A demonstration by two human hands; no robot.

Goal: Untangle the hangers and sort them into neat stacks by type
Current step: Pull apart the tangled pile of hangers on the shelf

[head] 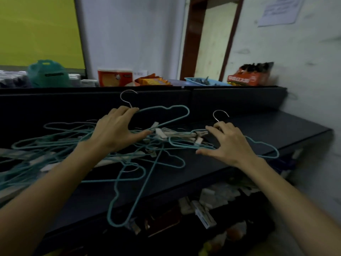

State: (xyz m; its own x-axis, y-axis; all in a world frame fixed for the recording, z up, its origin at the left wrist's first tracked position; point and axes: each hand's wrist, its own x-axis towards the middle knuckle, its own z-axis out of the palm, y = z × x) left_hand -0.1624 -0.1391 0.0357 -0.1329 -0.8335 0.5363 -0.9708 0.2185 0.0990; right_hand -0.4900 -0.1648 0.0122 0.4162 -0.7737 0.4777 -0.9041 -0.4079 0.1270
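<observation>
Currently, your left hand (118, 130) grips a teal wire hanger (166, 115) atop the tangled hanger pile (88, 145) on the dark countertop (258, 130). Your right hand (232, 143), fingers spread, rests on another teal hanger (265, 146) just beside the pile.

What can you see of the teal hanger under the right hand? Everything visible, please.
The teal hanger looks like thin coated wire bent into a wavy shoulder outline, with a bare silver metal hook rising behind the fingers. It lies roughly flat on the dark shelf, at the right edge of the tangled pile, its right shoulder reaching clear of the heap. The right hand is spread over its middle, fingers curled about the neck; whether it truly grips is unclear. Its left end runs in among white clip hangers.
</observation>
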